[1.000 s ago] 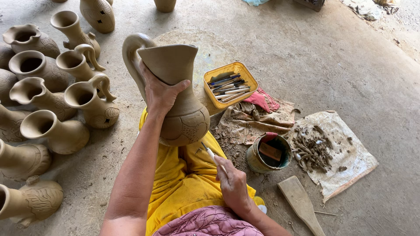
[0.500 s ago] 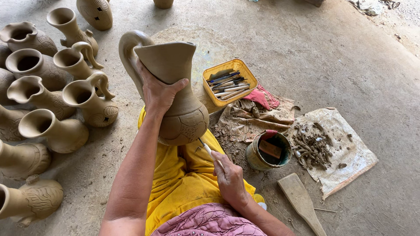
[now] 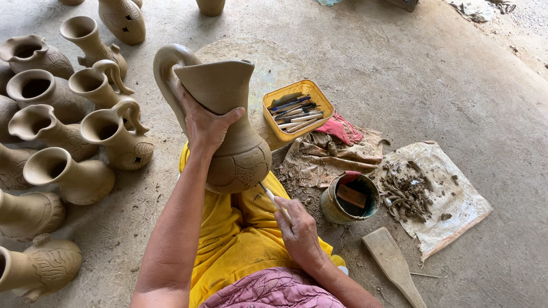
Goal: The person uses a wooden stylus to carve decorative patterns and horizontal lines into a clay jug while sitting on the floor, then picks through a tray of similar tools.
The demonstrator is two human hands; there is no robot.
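The clay jug (image 3: 228, 125) stood tilted on our yellow-clad lap (image 3: 240, 228), its belly low against the knee and its flared mouth turned up toward the camera, and in this single head view our left hand (image 3: 206, 126) was wrapped around its neck just below the handle, fingers closed firmly on the clay. Our right hand (image 3: 298, 231) was pinched shut on a thin carving tool (image 3: 269, 195), whose tip met the patterned belly near the bottom. We judged the clay unfired, so too much pressure from the tool could gouge or pierce the wall, and a squeeze at the neck might warp the rim; with the jug leaning on cloth alone, a slip of our left hand could let it roll off onto the concrete floor (image 3: 445, 74). To the right, a yellow tray (image 3: 272, 118) held a bundle of pens and slender tools. Nearer us, a small round bucket (image 3: 332, 206) held a flat wooden piece and a reddish rag over its rim; we could not tell whether it held water. A pale sheet (image 3: 462, 199) carried a heap of clay scraps, and a wooden paddle (image 3: 393, 263) lay beside it. On the left, a crowd of finished jugs (image 3: 63, 131) stood and lay open-mouthed and, as far as we could see, empty.
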